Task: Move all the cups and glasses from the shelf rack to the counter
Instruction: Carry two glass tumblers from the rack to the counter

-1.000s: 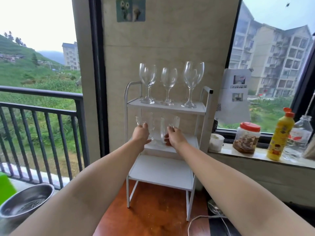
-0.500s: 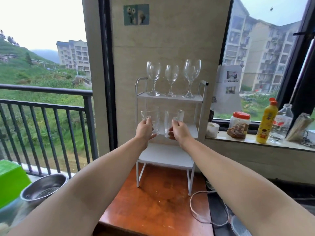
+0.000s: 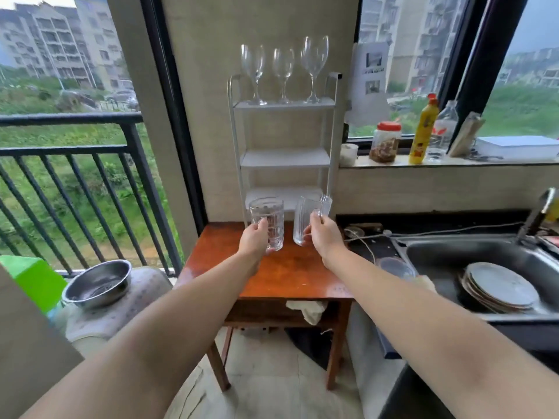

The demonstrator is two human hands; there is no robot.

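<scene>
A white three-tier shelf rack [image 3: 284,158] stands on a small brown wooden table [image 3: 272,276] against the wall. Three wine glasses [image 3: 283,74] stand in a row on its top shelf. The middle and bottom shelves hold nothing. My left hand [image 3: 255,237] grips a clear patterned tumbler [image 3: 269,219] in front of the rack, above the tabletop. My right hand [image 3: 323,234] grips a clear glass mug with a handle [image 3: 308,219] beside it. Both glasses are upright and off the shelf.
A dark counter [image 3: 372,249] with a steel sink [image 3: 472,261] holding stacked plates [image 3: 499,287] lies at the right. A jar [image 3: 385,142], yellow bottle [image 3: 423,130] and water bottle [image 3: 443,131] stand on the windowsill. A steel bowl [image 3: 96,282] sits at the left by the railing.
Both hands have pulled the two glasses out of the middle shelf and lowered them toward the tabletop. The camera has drawn back, and the sink has come into view.
</scene>
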